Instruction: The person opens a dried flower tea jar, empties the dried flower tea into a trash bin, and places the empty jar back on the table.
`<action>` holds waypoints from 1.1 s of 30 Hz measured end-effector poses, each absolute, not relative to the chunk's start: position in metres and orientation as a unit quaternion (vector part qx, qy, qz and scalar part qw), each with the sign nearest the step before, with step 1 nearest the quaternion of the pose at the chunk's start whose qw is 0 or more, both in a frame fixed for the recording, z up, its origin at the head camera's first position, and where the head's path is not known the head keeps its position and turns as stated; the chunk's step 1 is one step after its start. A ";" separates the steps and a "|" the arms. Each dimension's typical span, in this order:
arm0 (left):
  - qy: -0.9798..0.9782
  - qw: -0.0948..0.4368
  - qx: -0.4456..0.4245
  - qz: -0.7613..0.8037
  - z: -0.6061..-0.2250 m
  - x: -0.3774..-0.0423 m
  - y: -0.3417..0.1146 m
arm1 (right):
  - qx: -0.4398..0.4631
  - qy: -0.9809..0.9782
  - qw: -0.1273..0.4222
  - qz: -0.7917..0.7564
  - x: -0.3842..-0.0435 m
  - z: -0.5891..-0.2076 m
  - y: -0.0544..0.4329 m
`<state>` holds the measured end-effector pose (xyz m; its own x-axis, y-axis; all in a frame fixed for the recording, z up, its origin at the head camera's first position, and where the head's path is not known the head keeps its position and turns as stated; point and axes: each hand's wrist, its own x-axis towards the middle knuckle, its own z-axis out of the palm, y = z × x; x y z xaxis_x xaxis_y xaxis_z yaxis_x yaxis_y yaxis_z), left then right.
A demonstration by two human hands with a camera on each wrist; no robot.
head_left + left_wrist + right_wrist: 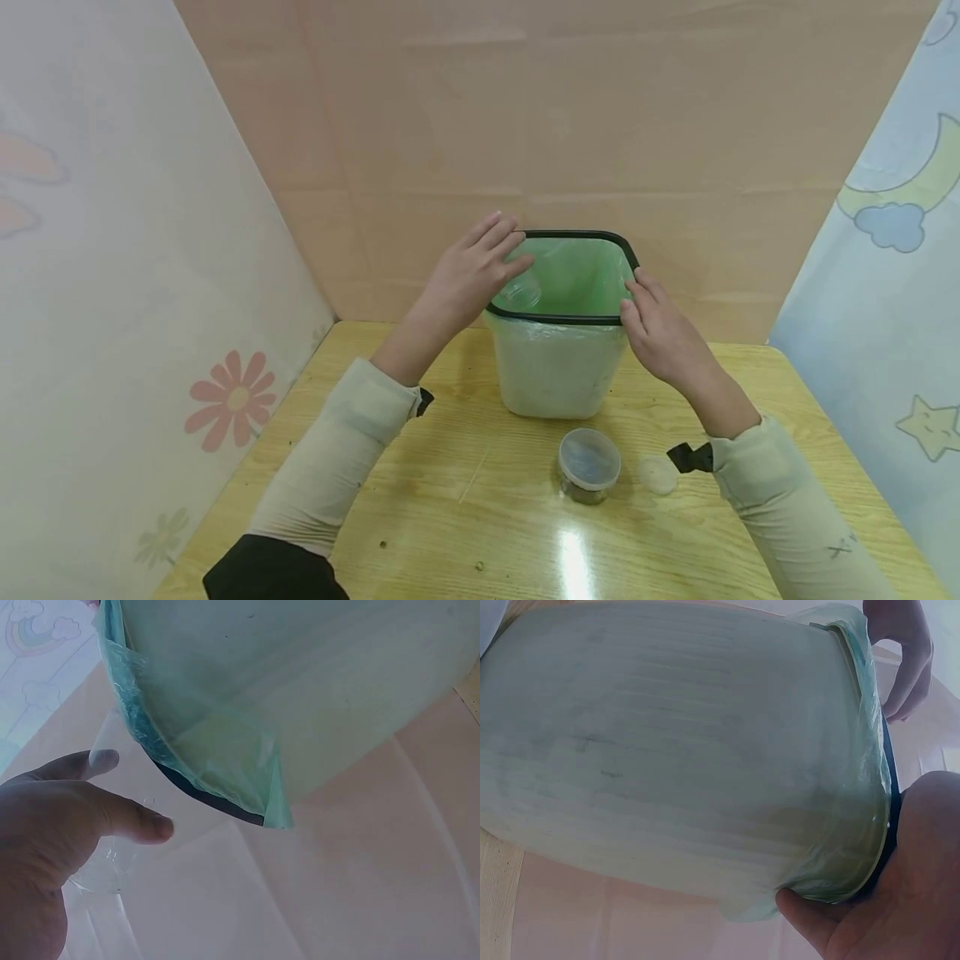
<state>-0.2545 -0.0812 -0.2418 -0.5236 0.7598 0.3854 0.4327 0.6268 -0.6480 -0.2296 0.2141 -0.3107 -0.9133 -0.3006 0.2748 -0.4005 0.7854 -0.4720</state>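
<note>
A pale trash bin (555, 367) with a green plastic bag liner (577, 271) and a black rim (573, 319) stands upright on the table. My left hand (472, 271) is above the bin's left side, its thumb and fingers around a clear plastic cup (522, 292). The cup tilts over the bin's opening; the left wrist view shows the clear cup (112, 862) behind the thumb. At the right side of the rim, my right hand (663, 333) holds the edge, and its thumb presses the folded-over liner in the right wrist view.
In front of the bin sits a round clear container (589, 462) with a whitish lid. Beside it lies a pale translucent disc (658, 473). A thin pale stick (474, 475) lies on the wooden table (420, 517). A wall covering (525, 108) stands close behind.
</note>
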 end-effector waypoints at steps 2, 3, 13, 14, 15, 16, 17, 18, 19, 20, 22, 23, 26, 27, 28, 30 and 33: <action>-0.837 0.336 -0.356 0.244 -0.242 -0.255 -0.081 | 0.187 -0.940 0.093 0.270 -0.229 -0.311 0.214; -0.837 0.338 -0.356 0.243 -0.243 -0.255 -0.081 | 0.187 -0.940 0.093 0.270 -0.229 -0.311 0.214; -0.835 0.356 -0.351 0.231 -0.245 -0.255 -0.083 | 0.188 -0.940 0.098 0.269 -0.229 -0.310 0.213; -0.835 0.357 -0.351 0.229 -0.245 -0.255 -0.083 | 0.189 -0.939 0.098 0.269 -0.229 -0.310 0.213; -0.835 0.359 -0.350 0.227 -0.245 -0.256 -0.084 | 0.188 -0.940 0.098 0.269 -0.229 -0.310 0.213; -0.835 0.361 -0.349 0.224 -0.245 -0.256 -0.084 | 0.188 -0.940 0.097 0.269 -0.229 -0.310 0.213; -0.835 0.363 -0.348 0.223 -0.245 -0.256 -0.084 | 0.188 -0.940 0.097 0.269 -0.229 -0.310 0.213; -0.835 0.365 -0.347 0.222 -0.245 -0.256 -0.084 | 0.188 -0.940 0.097 0.269 -0.229 -0.310 0.213; -0.835 0.366 -0.347 0.221 -0.246 -0.256 -0.085 | 0.187 -0.940 0.096 0.268 -0.229 -0.310 0.213; -0.835 0.368 -0.346 0.220 -0.246 -0.256 -0.085 | 0.187 -0.940 0.096 0.268 -0.229 -0.310 0.213; -0.835 0.368 -0.344 0.222 -0.245 -0.256 -0.085 | 0.186 -0.941 0.094 0.268 -0.229 -0.309 0.213; -0.835 0.368 -0.344 0.222 -0.246 -0.256 -0.085 | 0.185 -0.941 0.094 0.268 -0.229 -0.309 0.213; -0.836 0.368 -0.343 0.220 -0.246 -0.256 -0.085 | 0.185 -0.941 0.093 0.268 -0.229 -0.309 0.213; -0.836 0.369 -0.342 0.219 -0.246 -0.256 -0.086 | 0.185 -0.941 0.092 0.268 -0.229 -0.309 0.213; -0.836 0.371 -0.342 0.217 -0.246 -0.256 -0.086 | 0.185 -0.941 0.093 0.268 -0.229 -0.310 0.213; -0.835 0.376 -0.341 0.212 -0.247 -0.257 -0.086 | 0.186 -0.941 0.093 0.268 -0.230 -0.310 0.213; -0.834 0.386 -0.338 0.201 -0.248 -0.258 -0.086 | 0.187 -0.940 0.094 0.268 -0.230 -0.310 0.213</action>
